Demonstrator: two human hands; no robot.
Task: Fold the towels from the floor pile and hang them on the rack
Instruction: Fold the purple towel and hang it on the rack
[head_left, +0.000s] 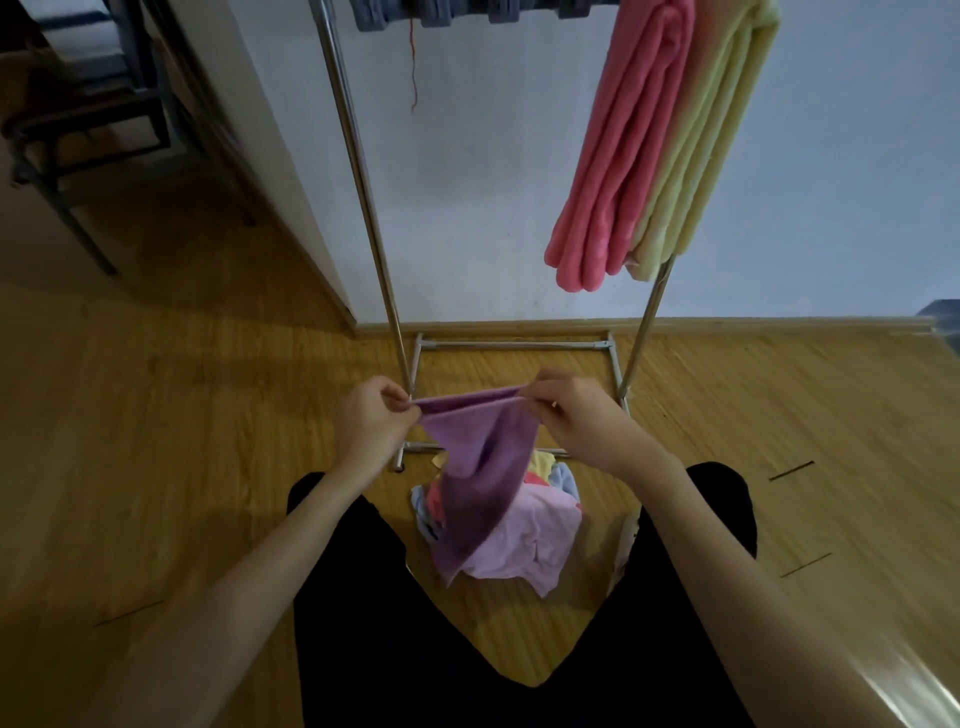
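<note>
Two hands hold one purple towel (480, 467) in front of the rack (363, 208): the left hand (371, 418) pinches its top edge at one end and the right hand (576, 415) pinches the other, so the edge runs taut between them and the rest hangs down over the pile (524, 535). The pile (pale pink, blue, yellow and red pieces, too tangled to count) lies on the floor (182, 415) just before the rack's base. Two folded towels hang at the rack's right end, one pink towel (623, 156) and one yellow towel (711, 145), touching side by side.
</note>
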